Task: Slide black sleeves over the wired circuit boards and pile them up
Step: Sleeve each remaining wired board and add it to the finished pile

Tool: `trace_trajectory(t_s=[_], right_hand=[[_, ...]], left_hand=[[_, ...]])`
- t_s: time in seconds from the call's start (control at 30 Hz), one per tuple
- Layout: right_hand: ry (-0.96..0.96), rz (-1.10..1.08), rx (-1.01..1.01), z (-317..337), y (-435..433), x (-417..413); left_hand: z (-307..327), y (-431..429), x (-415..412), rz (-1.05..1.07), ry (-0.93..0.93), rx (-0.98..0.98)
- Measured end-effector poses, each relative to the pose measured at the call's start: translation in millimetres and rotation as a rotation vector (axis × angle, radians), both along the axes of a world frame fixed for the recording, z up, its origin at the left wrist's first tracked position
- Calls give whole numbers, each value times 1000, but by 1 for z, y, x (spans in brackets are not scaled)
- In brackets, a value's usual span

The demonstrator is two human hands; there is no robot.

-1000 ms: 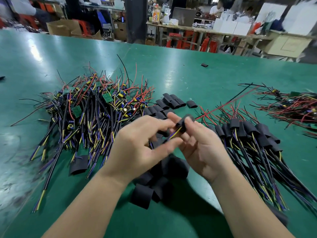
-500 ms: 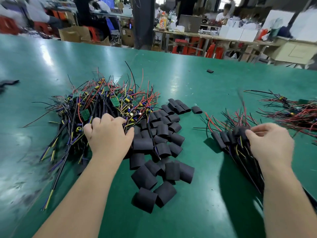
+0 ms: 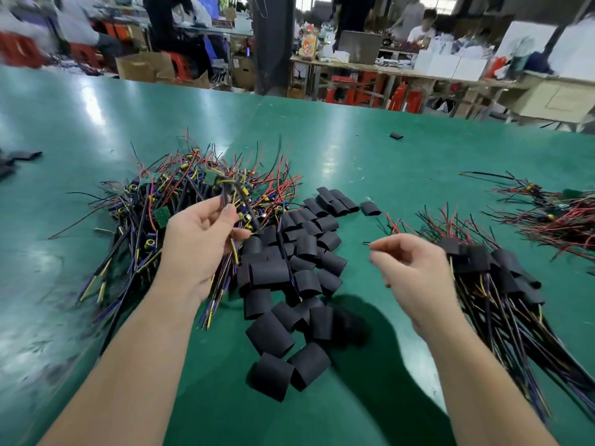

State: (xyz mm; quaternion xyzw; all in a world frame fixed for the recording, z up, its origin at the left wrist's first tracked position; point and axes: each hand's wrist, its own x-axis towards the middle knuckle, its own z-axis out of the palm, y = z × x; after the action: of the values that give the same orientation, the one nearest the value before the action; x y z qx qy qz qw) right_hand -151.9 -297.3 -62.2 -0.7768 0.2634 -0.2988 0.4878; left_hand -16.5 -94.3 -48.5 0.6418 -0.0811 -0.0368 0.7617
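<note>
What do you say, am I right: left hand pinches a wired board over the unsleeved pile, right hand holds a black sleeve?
Not quite. In the head view the left hand does pinch a wired board over the unsleeved pile, but the right hand holds no sleeve; it is empty.

Glossy green worktop (image 3: 354, 162). Matte black sleeves (image 3: 270, 329), plain, no markings. Red, black, yellow and purple wires (image 3: 277, 185); small green circuit boards (image 3: 161, 217). Red stools (image 3: 341, 88) behind.
</note>
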Motion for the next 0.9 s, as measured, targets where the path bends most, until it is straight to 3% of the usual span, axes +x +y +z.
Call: trace_trajectory(t_s=[0.07, 0.13, 0.3, 0.47, 0.63, 0.7, 0.77, 0.83, 0.9], right_hand=[[-12, 116, 234, -3, 10, 3], [-5, 185, 358, -3, 17, 4], [-75, 387, 710, 5, 23, 3], [-207, 643, 962, 14, 30, 3], [-222, 564, 851, 11, 46, 12], [-200, 567, 820, 9, 51, 13], [-199, 605, 829, 8, 53, 12], [-217, 634, 836, 10, 54, 11], [-230, 628, 836, 12, 54, 9]], left_hand=[[8, 3, -7, -176, 117, -208], [13, 5, -12, -352, 161, -284], [10, 5, -25, -681, -58, 155], [-2, 1, -32, -960, -146, 377], [-5, -9, -39, -1002, -182, 407], [-7, -15, -35, -984, -36, 331], [-2, -17, -36, -1004, 230, 187], [2, -20, -38, -870, 386, 44], [4, -22, -43, -625, 215, 117]])
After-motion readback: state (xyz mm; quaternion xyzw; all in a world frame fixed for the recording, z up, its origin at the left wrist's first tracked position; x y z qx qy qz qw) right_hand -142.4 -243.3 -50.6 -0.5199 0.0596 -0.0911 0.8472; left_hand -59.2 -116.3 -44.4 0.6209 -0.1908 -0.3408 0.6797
